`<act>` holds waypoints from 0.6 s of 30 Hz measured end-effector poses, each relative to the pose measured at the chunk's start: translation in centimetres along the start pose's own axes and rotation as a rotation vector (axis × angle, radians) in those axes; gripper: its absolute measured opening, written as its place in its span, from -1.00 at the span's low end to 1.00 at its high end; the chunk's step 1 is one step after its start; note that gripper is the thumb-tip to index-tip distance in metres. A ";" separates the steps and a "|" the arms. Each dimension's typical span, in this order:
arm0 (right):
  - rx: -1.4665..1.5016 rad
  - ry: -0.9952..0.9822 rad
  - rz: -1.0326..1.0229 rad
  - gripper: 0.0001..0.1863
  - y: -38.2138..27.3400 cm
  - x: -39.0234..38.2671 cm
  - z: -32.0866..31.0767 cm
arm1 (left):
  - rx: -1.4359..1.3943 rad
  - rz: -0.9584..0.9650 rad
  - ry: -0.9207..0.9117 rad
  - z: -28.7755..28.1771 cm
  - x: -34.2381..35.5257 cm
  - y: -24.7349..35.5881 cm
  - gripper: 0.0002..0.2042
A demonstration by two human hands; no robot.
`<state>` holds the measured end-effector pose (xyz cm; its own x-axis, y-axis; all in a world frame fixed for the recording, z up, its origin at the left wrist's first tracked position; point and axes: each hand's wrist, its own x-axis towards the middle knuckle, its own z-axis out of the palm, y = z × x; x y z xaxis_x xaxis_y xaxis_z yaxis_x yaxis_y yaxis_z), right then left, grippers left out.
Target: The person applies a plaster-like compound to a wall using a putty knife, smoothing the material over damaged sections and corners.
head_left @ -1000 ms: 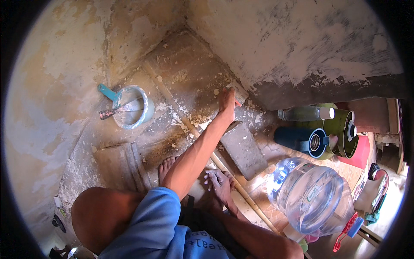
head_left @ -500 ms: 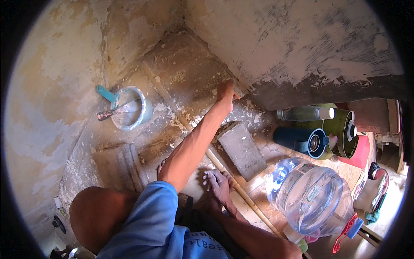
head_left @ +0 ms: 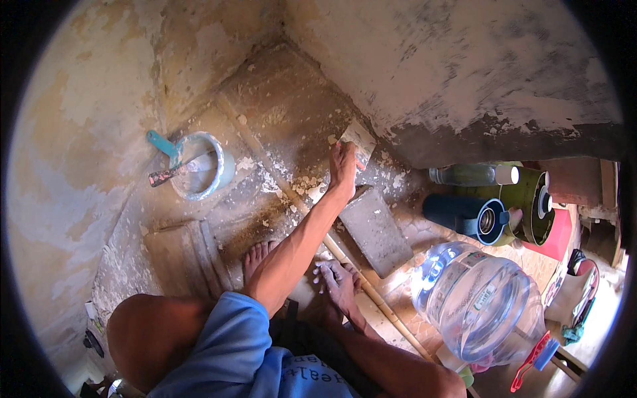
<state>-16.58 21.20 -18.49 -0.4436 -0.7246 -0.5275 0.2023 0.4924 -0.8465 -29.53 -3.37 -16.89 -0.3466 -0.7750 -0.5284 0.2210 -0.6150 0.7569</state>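
Note:
My left hand [head_left: 342, 162] is closed around a scraper [head_left: 359, 142] with a wide, flat, pale blade. A bit of orange shows beside my fingers. The blade lies low over the stained floor, close to the base of the wall on the right. Whitish powder coats the fingers of my right hand [head_left: 337, 280], which rests low between my legs with its fingers apart and no object visible in it. My bare foot [head_left: 259, 257] shows beside my left forearm.
A whitish bucket [head_left: 229, 174] with a teal-handled tool and a putty knife stands left. A grey slab [head_left: 376, 232], a bamboo pole [head_left: 388, 316], a blue jug [head_left: 444, 213], a clear bottle [head_left: 464, 174] and a large clear water bottle [head_left: 474, 302] lie right. Flaked walls meet ahead.
My left hand has drawn back toward me from the wall base, and the scraper's blade now shows. More of my foot is uncovered. My right hand stays in place.

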 end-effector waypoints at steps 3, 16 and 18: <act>0.040 -0.001 0.044 -0.72 0.2 -0.1 0.1 | 0.049 0.020 -0.036 0.3 1.0 -0.1 -0.77; 0.094 0.003 0.012 -0.76 -0.2 -0.1 0.2 | 0.117 0.032 -0.040 3.5 2.2 1.8 -0.72; 0.059 0.004 -0.002 -0.76 -0.3 -0.1 0.1 | 0.073 0.019 -0.042 3.9 2.4 1.7 -0.71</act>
<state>-16.53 21.10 -18.19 -0.4473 -0.7236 -0.5256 0.2524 0.4617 -0.8504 -33.51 -5.74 -15.41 -0.3815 -0.7789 -0.4978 0.1619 -0.5865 0.7936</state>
